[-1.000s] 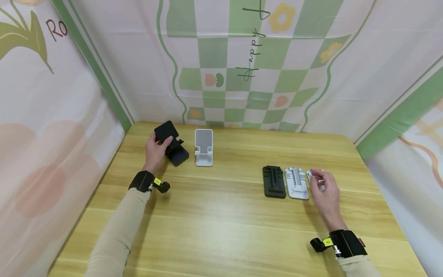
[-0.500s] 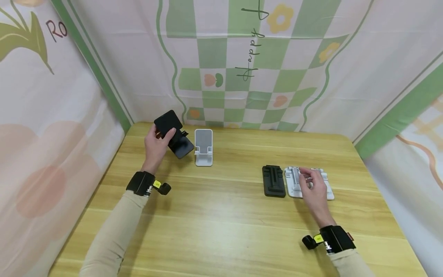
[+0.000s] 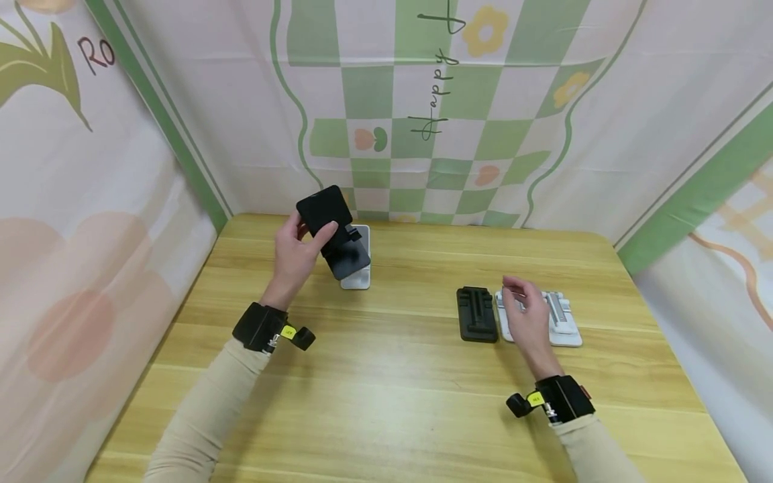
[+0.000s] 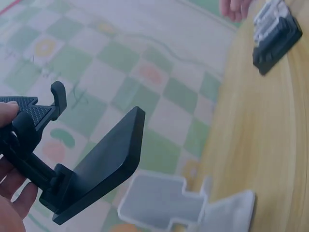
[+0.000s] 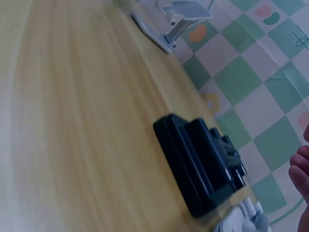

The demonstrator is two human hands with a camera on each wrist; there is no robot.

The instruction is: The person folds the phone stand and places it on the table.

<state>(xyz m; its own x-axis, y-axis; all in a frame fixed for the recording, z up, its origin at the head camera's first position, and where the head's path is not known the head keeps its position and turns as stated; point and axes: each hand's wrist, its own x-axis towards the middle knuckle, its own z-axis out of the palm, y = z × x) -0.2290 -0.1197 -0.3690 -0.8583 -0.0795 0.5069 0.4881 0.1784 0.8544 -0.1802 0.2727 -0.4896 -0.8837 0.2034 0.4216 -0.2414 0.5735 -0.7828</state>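
My left hand (image 3: 296,258) grips an unfolded black phone stand (image 3: 326,209), thumb on its upper plate, lifted off the table. In the left wrist view the base of the black phone stand (image 4: 108,159) points out past the fingers. Behind it in the head view, partly covered, an unfolded white phone stand (image 3: 357,280) stands on the table. My right hand (image 3: 531,329) hovers over a folded white phone stand (image 3: 502,320), fingers loosely bent and holding nothing. Left of that hand lies a folded black phone stand (image 3: 477,315); to its right is another folded white phone stand (image 3: 564,322).
All stands are on a light wooden table (image 3: 386,389). A printed curtain (image 3: 423,134) hangs right behind its back edge, and another curtain (image 3: 90,235) borders the left side.
My left hand has raised the black phone stand and carried it right, in front of the unfolded white one. My right hand has moved left from the rightmost white stand to the middle one.
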